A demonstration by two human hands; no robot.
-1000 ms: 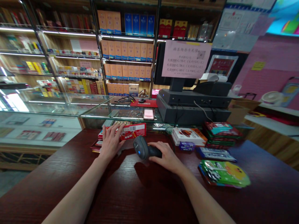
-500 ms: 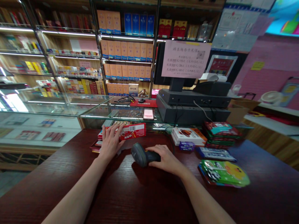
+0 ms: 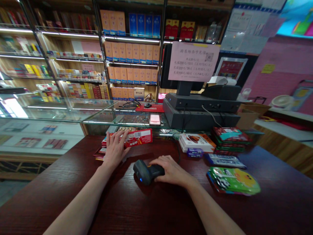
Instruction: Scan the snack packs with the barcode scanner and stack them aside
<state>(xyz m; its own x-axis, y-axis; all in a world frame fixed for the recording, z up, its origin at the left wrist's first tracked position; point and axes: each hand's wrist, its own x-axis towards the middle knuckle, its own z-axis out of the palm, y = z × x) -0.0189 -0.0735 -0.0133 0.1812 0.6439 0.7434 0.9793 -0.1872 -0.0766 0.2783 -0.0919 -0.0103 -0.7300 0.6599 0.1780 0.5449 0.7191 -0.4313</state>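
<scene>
Head view: on the dark wooden tabletop (image 3: 61, 199), my left hand (image 3: 115, 150) lies open across a red barcoded carton (image 3: 140, 137), probably light, stiff card. My right hand (image 3: 171, 171) curls closed around a handheld barcode scanner (image 3: 146, 172), which rests on the wood, looks rigid and is best held by its grip.

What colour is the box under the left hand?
The box is red with a white barcode patch, clearest in the head view.

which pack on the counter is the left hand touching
The red box with a barcode, under the fingers of the left hand; the white box and green packets lie off to the right, untouched.
</scene>
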